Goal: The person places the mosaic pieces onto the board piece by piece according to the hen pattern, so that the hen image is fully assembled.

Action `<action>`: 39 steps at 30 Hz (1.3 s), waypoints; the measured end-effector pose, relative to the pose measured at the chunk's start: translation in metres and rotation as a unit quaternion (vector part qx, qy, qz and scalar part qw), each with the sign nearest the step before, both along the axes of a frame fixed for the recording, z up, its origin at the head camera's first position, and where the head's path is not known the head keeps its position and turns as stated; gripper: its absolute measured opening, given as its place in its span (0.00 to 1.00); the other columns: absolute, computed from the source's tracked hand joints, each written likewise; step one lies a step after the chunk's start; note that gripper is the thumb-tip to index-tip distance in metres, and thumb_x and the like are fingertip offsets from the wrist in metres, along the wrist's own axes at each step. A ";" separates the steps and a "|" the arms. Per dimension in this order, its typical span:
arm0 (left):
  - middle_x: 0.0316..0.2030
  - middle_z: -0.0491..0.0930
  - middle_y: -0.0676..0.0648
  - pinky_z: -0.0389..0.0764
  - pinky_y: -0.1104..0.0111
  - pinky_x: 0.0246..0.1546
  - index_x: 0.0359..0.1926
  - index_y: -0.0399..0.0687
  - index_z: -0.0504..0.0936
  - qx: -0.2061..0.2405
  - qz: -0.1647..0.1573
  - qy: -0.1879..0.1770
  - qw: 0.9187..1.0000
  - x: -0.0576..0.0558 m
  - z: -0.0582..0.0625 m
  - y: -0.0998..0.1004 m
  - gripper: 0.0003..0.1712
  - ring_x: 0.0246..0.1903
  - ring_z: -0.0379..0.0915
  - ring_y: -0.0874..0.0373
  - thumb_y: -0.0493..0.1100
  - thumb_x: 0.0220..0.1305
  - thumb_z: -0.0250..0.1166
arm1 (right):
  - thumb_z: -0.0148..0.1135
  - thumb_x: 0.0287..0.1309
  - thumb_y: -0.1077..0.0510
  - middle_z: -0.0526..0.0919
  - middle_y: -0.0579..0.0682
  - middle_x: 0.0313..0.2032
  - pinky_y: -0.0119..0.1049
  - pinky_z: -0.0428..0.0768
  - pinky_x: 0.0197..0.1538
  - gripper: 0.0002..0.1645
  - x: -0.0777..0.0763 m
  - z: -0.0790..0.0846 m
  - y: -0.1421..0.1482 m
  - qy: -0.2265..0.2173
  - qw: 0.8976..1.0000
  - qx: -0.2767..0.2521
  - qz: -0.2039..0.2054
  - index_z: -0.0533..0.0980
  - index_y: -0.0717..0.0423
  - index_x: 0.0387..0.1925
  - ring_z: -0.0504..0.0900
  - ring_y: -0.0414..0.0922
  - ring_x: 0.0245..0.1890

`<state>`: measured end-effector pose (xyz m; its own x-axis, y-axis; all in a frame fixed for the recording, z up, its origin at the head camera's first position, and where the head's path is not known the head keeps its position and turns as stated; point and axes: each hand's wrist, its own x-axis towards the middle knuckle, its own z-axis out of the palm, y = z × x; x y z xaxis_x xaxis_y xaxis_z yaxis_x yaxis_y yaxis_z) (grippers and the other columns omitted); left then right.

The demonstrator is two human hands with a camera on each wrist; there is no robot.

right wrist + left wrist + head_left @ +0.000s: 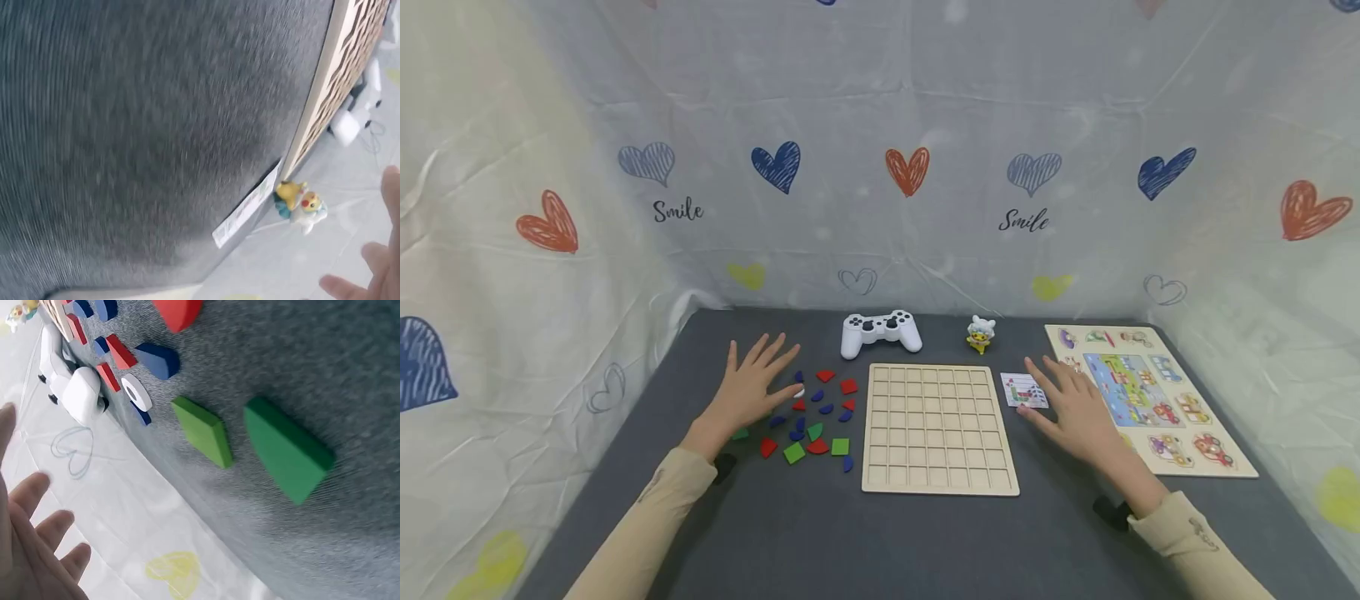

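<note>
My left hand (747, 398) hovers with spread fingers over the left edge of a scatter of small flat shapes, holding nothing. Among them are red, blue and green pieces, including a light green square (840, 447), a red quarter-round piece (817, 447) and a dark green piece (287, 450). A white ring-like piece (136, 392) shows in the left wrist view. My right hand (1075, 414), fingers also spread, is above the table beside a small printed card (1018, 392); nothing is in it. Between the hands lies a wooden grid board (940, 491).
Behind the board are a white game controller (880, 329) and a small yellow-and-white figurine (981, 336). A picture puzzle board (1221, 446) lies at the right, partly behind my right hand. A white curtain (880, 242) with printed hearts encloses the dark table (820, 542).
</note>
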<state>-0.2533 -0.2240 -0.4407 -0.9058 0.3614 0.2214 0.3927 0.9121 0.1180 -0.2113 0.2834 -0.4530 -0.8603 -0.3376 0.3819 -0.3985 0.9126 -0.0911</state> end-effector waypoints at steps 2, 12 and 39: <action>0.70 0.51 0.44 0.24 0.41 0.63 0.67 0.57 0.63 0.006 0.001 -0.010 1.000 0.002 -0.003 -0.004 0.39 0.71 0.37 0.44 0.65 0.59 0.57 | 0.60 0.54 0.38 0.62 0.62 0.63 0.64 0.61 0.55 0.46 0.002 -0.003 -0.001 -0.012 1.000 0.003 0.002 0.53 0.42 0.70 0.63 0.66 0.59; 0.59 0.69 0.42 0.45 0.38 0.61 0.59 0.53 0.74 0.022 -0.004 -0.025 0.999 0.012 -0.013 -0.016 0.30 0.60 0.59 0.40 0.56 0.56 0.65 | 0.63 0.53 0.42 0.72 0.56 0.40 0.38 0.68 0.29 0.37 0.013 -0.011 -0.009 -0.058 0.998 -0.002 0.032 0.68 0.51 0.63 0.69 0.44 0.29; 0.38 0.77 0.48 0.70 0.50 0.39 0.40 0.54 0.85 0.026 0.015 -0.052 0.998 0.012 -0.028 0.010 0.13 0.39 0.69 0.49 0.49 0.51 0.70 | 0.60 0.54 0.39 0.64 0.43 0.26 0.29 0.56 0.23 0.40 0.025 -0.017 -0.017 -0.233 0.969 -0.045 0.065 0.63 0.49 0.66 0.55 0.36 0.20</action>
